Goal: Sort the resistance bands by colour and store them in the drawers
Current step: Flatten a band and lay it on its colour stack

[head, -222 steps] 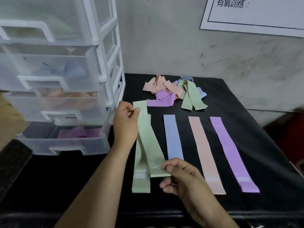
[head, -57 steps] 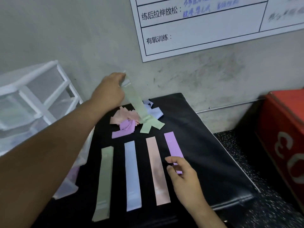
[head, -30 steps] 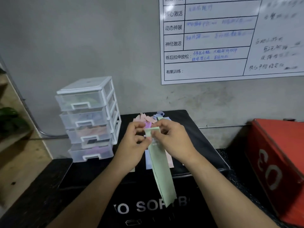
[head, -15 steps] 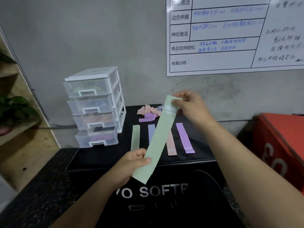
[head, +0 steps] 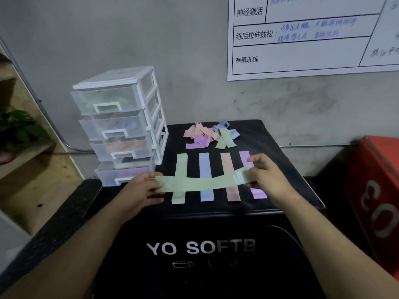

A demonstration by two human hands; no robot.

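**1. Hands.** My left hand [head: 142,190] grips the left end of a green band [head: 203,183], with the fingers curled under it and the thumb on top. My right hand [head: 267,173] pinches the other end. The band spans the gap between the hands, slightly bowed. It is held in the air to the right of the drawer unit [head: 121,126] and nearer to me than the unit.

**2. Progress.** I judge the sort to be partly done.
- Below the held band, four bands lie flat in a row on the black box [head: 280,152], right of the drawer unit.
- The flat green band [head: 181,162] is nearest the unit. Next come the blue band [head: 204,162] and the pink band [head: 226,160], with the purple band [head: 258,193] farthest. These look like one lane per colour.
- Behind the row, also right of the unit and nearer the wall, a loose pile [head: 207,135] of folded pink, purple, blue and green bands is unsorted.

What is left: place the held band, work through the pile, then move everything on the box into the drawers.

**3. Containers.** The drawer unit has four clear drawers.
- The top drawer [head: 105,100] shows a pale green tint through its front.
- The second drawer [head: 116,126] shows blue.
- The third drawer [head: 127,146] shows pink.
- The bottom drawer [head: 125,173] shows purple.

Each seems to hold some bands of one colour. I cannot tell how many. The drawers appear partly pulled out, the bottom one furthest.
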